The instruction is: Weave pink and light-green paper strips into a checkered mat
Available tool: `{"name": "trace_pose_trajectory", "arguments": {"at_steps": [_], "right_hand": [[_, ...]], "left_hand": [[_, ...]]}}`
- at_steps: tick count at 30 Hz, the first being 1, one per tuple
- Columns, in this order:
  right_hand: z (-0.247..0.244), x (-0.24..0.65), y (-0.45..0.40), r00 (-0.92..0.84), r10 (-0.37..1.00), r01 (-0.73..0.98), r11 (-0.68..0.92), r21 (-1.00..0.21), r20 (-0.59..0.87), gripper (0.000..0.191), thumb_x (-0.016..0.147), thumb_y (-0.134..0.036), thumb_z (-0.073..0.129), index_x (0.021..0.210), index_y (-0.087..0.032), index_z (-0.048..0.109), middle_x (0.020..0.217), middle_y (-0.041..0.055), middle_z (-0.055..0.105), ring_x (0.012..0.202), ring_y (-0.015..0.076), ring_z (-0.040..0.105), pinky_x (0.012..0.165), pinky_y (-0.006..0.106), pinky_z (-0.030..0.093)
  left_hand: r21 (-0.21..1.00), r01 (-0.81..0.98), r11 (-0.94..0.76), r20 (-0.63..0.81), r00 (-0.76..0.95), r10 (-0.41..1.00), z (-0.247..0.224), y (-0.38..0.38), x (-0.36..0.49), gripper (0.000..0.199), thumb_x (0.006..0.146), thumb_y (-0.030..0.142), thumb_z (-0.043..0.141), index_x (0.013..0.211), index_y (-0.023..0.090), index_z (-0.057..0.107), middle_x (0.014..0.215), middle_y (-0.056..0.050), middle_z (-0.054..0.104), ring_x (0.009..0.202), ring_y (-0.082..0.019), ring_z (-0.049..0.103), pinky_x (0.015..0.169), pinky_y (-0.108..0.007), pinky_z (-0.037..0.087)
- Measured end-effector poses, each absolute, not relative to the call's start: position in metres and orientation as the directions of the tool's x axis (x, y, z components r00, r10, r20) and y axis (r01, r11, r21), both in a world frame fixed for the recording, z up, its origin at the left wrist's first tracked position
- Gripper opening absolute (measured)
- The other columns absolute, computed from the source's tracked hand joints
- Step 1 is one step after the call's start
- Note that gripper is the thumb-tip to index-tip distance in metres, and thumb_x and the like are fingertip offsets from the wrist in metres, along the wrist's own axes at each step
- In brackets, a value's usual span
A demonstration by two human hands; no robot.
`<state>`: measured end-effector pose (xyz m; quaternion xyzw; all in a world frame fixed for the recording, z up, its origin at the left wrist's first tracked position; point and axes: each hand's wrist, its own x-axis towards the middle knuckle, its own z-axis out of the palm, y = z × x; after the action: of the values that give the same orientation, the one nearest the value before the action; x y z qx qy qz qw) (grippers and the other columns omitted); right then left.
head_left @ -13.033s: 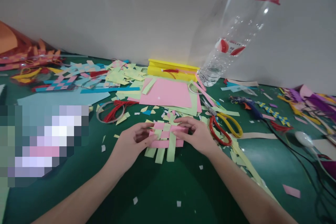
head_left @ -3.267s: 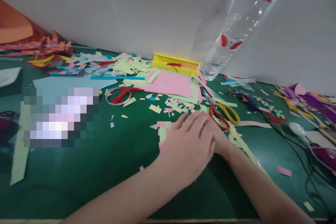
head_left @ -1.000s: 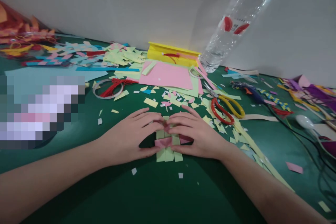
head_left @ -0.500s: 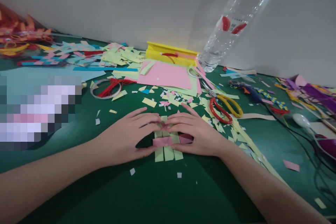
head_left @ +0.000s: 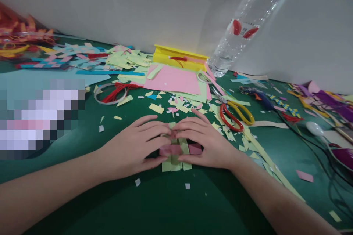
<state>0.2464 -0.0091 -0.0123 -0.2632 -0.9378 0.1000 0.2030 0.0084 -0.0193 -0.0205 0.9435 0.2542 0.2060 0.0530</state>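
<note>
My left hand (head_left: 143,141) lies at the left side of several light green paper strips (head_left: 175,165), its fingers spread and their tips touching the paper. From the right, my right hand (head_left: 202,139) reaches over the same strips with its fingers spread too, the thumb near their lower part. A pink strip (head_left: 195,149) crosses the green ones between thumbs and fingers, with one green strip on top of it at the right. Fingertips partly hide another pink piece higher up.
Scissors (head_left: 231,117) with red and yellow handles lie right of centre among paper scraps. Behind are pink sheets (head_left: 172,79), a yellow folded piece (head_left: 161,55) and a leaning plastic bottle (head_left: 239,33). A tape ring (head_left: 96,99) sits left; a spoon (head_left: 314,128) and cable lie right.
Both hands sit very slightly lower in the picture, still at the strips. The pink strip between them looks darker, and the green strips have shifted a little.
</note>
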Motion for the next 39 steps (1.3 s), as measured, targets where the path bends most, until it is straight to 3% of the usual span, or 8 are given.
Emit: {"name": "trace_pose_trajectory", "arguments": {"at_steps": [5,13,18,24,30,39], "right_hand": [[-0.0129,0.2464,-0.0089,-0.798,0.520,0.445,0.849,-0.284,0.304,0.036,0.081,-0.046,0.063,0.106,-0.021,0.060,0.113,0.0026,0.066,0.114,0.0181,0.055,0.117,0.047,0.009],[-0.0128,0.2481,-0.0094,-0.788,0.514,0.441,0.855,-0.272,0.339,0.029,0.081,-0.042,0.063,0.102,-0.022,0.060,0.103,0.0020,0.069,0.104,0.0183,0.059,0.115,0.047,0.017],[-0.0118,0.2475,-0.0098,-0.801,0.513,0.438,0.853,-0.284,0.308,0.034,0.080,-0.044,0.064,0.105,-0.021,0.060,0.109,0.0020,0.066,0.109,0.0170,0.056,0.115,0.043,0.019],[-0.0124,0.2474,-0.0084,-0.819,0.527,0.457,0.838,-0.298,0.227,0.042,0.081,-0.049,0.061,0.112,-0.021,0.059,0.119,0.0027,0.062,0.116,0.0177,0.052,0.116,0.043,0.012],[-0.0138,0.2488,-0.0086,-0.807,0.538,0.457,0.830,-0.321,0.242,0.047,0.080,-0.049,0.062,0.114,-0.018,0.056,0.119,0.0046,0.062,0.117,0.0183,0.052,0.118,0.044,0.008],[-0.0143,0.2471,-0.0087,-0.788,0.533,0.452,0.840,-0.299,0.307,0.035,0.081,-0.044,0.062,0.107,-0.020,0.059,0.112,0.0030,0.066,0.111,0.0172,0.056,0.117,0.044,0.011]], "left_hand": [[0.211,0.460,-0.862,0.363,0.782,0.506,-0.0224,-0.0196,0.0085,0.016,0.090,0.025,0.052,0.102,0.023,0.062,0.109,0.000,0.069,0.111,-0.018,0.058,0.108,-0.038,0.031],[0.235,0.448,-0.862,0.322,0.801,0.504,-0.0241,-0.0189,0.0077,0.015,0.090,0.026,0.052,0.101,0.024,0.062,0.110,0.001,0.068,0.110,-0.017,0.058,0.108,-0.038,0.030],[0.244,0.443,-0.863,0.321,0.803,0.503,-0.0241,-0.0188,0.0084,0.014,0.090,0.025,0.051,0.097,0.024,0.063,0.110,0.001,0.067,0.109,-0.017,0.058,0.106,-0.038,0.031],[0.275,0.457,-0.846,0.284,0.802,0.526,-0.0256,-0.0188,0.0074,0.012,0.090,0.024,0.052,0.097,0.025,0.061,0.113,0.003,0.066,0.112,-0.016,0.056,0.108,-0.036,0.026],[0.254,0.478,-0.841,0.288,0.792,0.538,-0.0254,-0.0195,0.0067,0.024,0.090,0.028,0.053,0.113,0.023,0.055,0.116,0.000,0.066,0.113,-0.019,0.055,0.108,-0.038,0.025],[0.310,0.478,-0.821,0.255,0.790,0.557,-0.0232,-0.0181,0.0086,0.019,0.089,0.029,0.054,0.106,0.025,0.058,0.115,0.001,0.065,0.113,-0.018,0.055,0.105,-0.037,0.030]]}}
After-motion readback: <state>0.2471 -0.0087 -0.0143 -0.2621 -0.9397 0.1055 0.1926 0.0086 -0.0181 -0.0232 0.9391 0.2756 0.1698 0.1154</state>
